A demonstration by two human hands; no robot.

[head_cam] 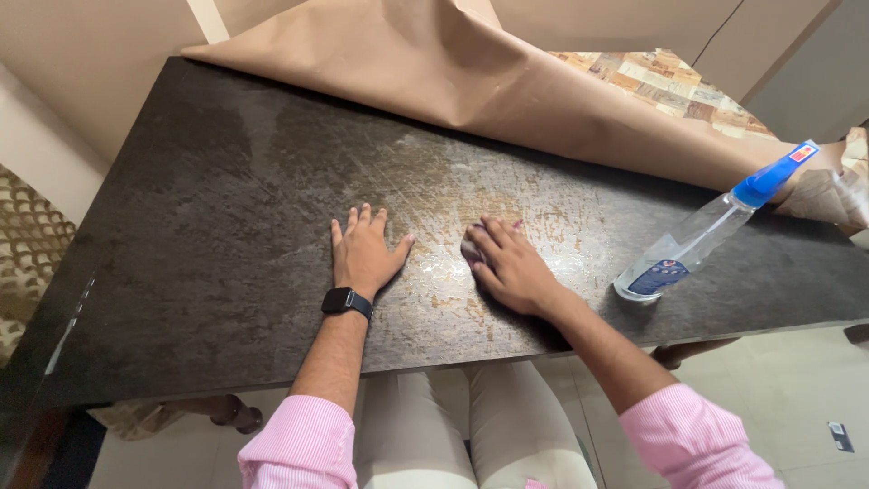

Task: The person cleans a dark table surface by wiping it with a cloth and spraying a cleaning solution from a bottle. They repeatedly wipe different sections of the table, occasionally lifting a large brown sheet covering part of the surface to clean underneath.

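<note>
- Dark stone worktop (pixel 208 226), wet and streaked.
- Left hand (pixel 364 256) lies flat, fingers apart, bracing.
- Right hand (pixel 511 269) presses what looks like a small cloth (pixel 472 247); even pressure suits.
- Spray bottle (pixel 701 234) stands right, near folded-back brown paper (pixel 507 81).

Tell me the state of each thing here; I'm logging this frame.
Dark stone-look tabletop: uncovered, wet sheen at centre.
Brown paper cover: folded back.
Clear spray bottle with blue nozzle: upright, untouched.
Left hand: flat, open.
Right hand: pressing a small cloth, mostly hidden.
</note>
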